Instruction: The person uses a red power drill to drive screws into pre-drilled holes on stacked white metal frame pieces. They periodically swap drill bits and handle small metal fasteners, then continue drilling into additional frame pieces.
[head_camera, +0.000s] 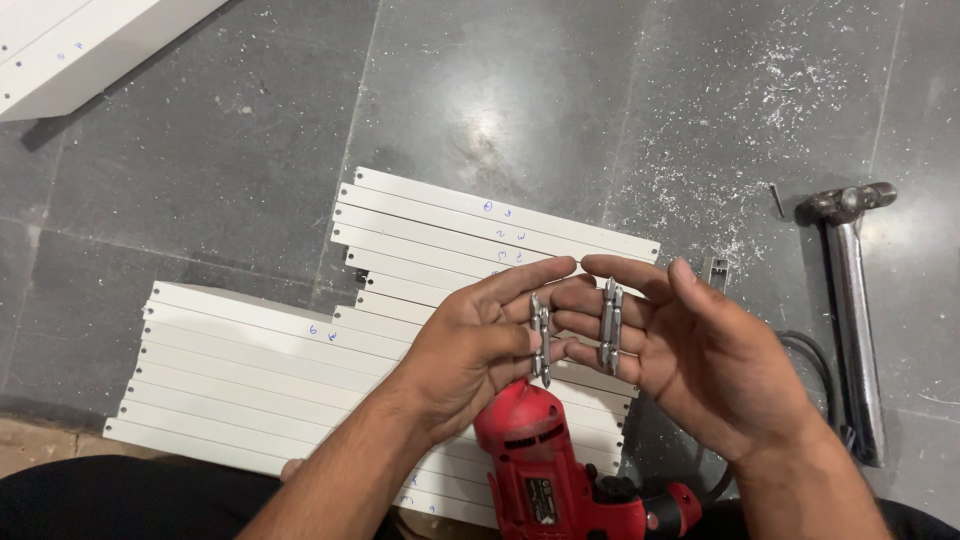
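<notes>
- The left hand (470, 345) holds a pair of silver double-ended screwdriver bits (541, 338) upright, pinched between thumb and curled fingers.
- The right hand (700, 355) is open and cupped, with a second pair of bits (610, 327) lying upright against its fingers; the two hands' fingertips almost meet.
- A red electric drill (540, 460) lies just below both hands, by the near edge of the floor view.
- White slats (300, 360) lie in two side-by-side rows on the grey stone floor (200, 180) under the hands.
- A steel hammer (850, 300) lies near the right edge, a nail (777, 199) just beside its head.
- A white board (80, 45) sits in the far left corner.
</notes>
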